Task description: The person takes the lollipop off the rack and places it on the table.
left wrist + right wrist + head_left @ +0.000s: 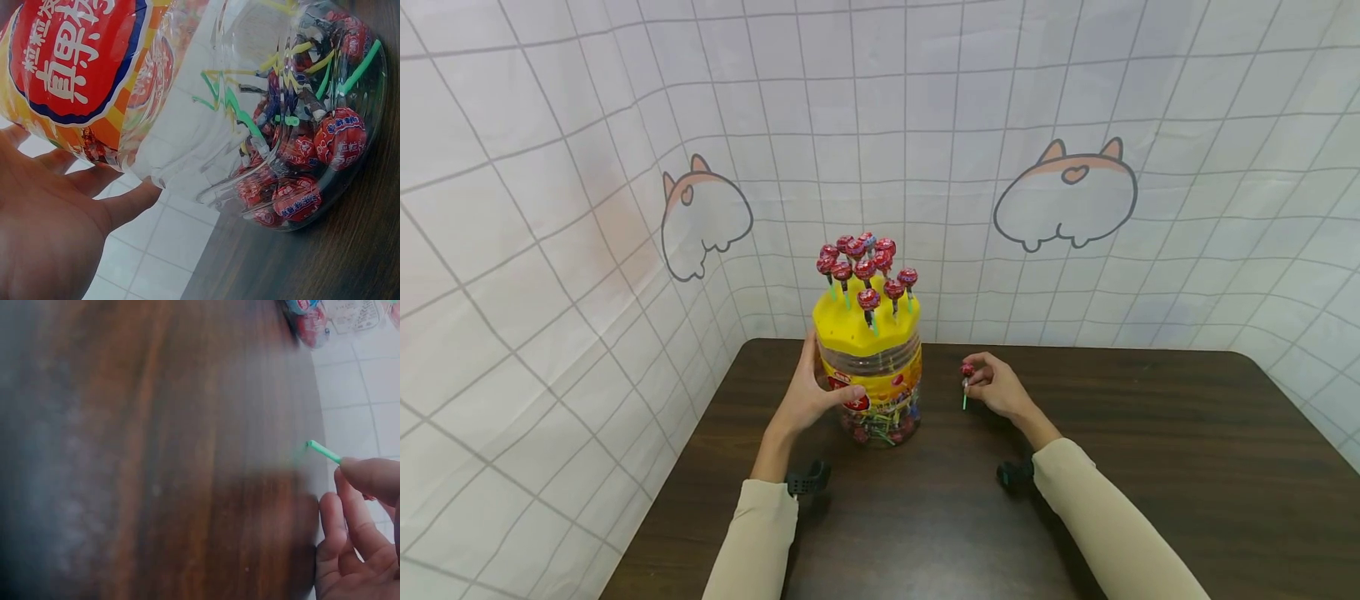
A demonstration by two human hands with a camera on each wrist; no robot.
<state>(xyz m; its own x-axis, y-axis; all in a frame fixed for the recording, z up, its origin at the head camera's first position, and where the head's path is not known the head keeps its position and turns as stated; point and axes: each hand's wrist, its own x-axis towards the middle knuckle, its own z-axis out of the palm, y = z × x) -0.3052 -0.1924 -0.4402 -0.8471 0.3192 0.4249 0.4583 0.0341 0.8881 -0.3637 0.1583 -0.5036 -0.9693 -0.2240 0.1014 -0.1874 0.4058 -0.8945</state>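
A large clear plastic jar (901,392) with a yellow lid (842,327) stands on the table. Several red-wrapped lollipops (865,270) stick up out of the lid by their sticks. My left hand (808,398) holds the jar's left side, thumb across the front label and fingers along the side. More lollipops (340,139) lie inside the jar's bottom. To the right of the jar, my right hand (1000,390) pinches one lollipop (967,369) low over the table, its head up. Its green stick (325,452) juts out past the fingertips in the right wrist view.
The dark wood table (910,517) carries the jar near its back edge. A white grid-patterned cloth (880,150) with cartoon animal drawings hangs behind and along the left side. Dark straps (808,478) sit at both wrists.
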